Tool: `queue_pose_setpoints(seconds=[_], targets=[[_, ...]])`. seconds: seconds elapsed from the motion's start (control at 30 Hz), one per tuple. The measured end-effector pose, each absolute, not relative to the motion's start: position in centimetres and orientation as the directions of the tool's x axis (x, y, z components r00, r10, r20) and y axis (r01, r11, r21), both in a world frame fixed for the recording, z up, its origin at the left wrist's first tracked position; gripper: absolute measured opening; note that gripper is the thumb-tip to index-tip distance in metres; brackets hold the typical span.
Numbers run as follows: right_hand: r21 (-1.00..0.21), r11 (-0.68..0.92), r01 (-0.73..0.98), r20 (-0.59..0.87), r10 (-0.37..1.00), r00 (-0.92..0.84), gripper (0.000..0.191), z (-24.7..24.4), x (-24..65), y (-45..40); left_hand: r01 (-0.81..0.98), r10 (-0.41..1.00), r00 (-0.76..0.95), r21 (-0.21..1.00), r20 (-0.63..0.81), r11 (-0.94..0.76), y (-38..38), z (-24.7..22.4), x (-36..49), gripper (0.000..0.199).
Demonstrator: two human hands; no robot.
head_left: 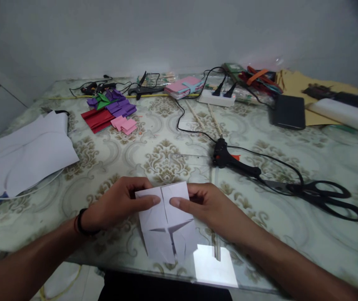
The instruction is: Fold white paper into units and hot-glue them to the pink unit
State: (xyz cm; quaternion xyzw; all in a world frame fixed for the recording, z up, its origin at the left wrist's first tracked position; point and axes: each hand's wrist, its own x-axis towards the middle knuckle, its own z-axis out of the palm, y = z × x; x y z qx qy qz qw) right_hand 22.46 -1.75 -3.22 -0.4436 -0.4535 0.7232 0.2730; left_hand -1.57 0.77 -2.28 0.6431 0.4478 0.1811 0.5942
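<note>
A folded white paper [166, 221] is held near the table's front edge, its flaps meeting at the middle with narrow gaps between them. My left hand [125, 200] grips its upper left part, thumb on top and fingers behind. On the upper right part, my right hand [202, 202] pinches the paper the same way, the two thumbs pointing at each other. The fingers behind the paper are mostly hidden. Beyond my right hand lies a black glue gun [235, 161] with its cable, and black scissors [320, 194] rest to the right of it.
White sheets [37, 152] lie at the left. Folded red [97, 119], purple and pink papers sit at the back left. A white power strip [217, 98], a pink folded bundle [185, 85], a black box [289, 112] and yellow paper [320, 83] line the back.
</note>
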Motion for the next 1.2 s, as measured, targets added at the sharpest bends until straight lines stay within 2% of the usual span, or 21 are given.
queue_pose_setpoints(seconds=[0.17,0.5,0.6,0.7,0.77,0.83,0.93,1.03,1.13,1.2], targets=[[-0.907,-0.419,-0.041,-0.355,0.814,-0.46,0.03,-3.1,22.1,-2.0,0.388,0.735,0.575,0.911,-0.358,0.14,0.5,-2.1,-1.2,0.035],[-0.953,-0.301,0.024,-0.282,0.857,-0.432,0.033,-4.0,21.6,-2.2,0.387,0.741,0.537,0.898,-0.404,0.21,0.2,-2.7,-1.0,0.041],[-0.974,-0.225,0.03,-0.22,0.903,-0.369,0.03,-3.9,21.8,-2.0,0.394,0.817,0.423,0.892,-0.391,0.223,0.5,-2.9,-1.2,0.04],[-0.991,-0.129,0.044,-0.136,0.945,-0.298,0.042,-3.6,22.1,-1.6,0.301,0.916,0.252,0.925,-0.311,0.232,1.1,-3.0,-1.7,0.037],[-0.988,-0.152,0.038,-0.156,0.929,-0.334,0.044,-3.4,22.2,-1.5,0.211,0.95,0.172,0.952,-0.261,0.223,1.4,-2.9,-1.9,0.034],[-0.973,-0.227,0.047,-0.227,0.889,-0.398,0.033,-3.4,22.4,-1.4,0.127,0.959,0.146,0.966,-0.243,0.225,1.6,-2.9,-2.0,0.031],[-0.957,-0.271,0.097,-0.287,0.868,-0.405,0.036,-3.6,22.6,-1.5,-0.02,0.951,0.186,0.967,-0.248,0.256,1.4,-2.9,-1.9,0.028],[-0.966,-0.253,0.043,-0.252,0.905,-0.342,0.037,-3.5,22.6,-1.6,-0.13,0.921,0.328,0.956,-0.21,0.264,1.0,-3.1,-1.8,0.03],[-0.966,-0.256,-0.039,-0.232,0.921,-0.312,0.033,-3.3,22.5,-1.6,-0.064,0.86,0.452,0.953,-0.238,0.297,0.6,-3.1,-1.5,0.032],[-0.959,-0.274,-0.068,-0.232,0.901,-0.366,0.032,-3.2,22.4,-1.6,0.008,0.839,0.46,0.947,-0.29,0.322,0.5,-3.1,-1.3,0.027]])
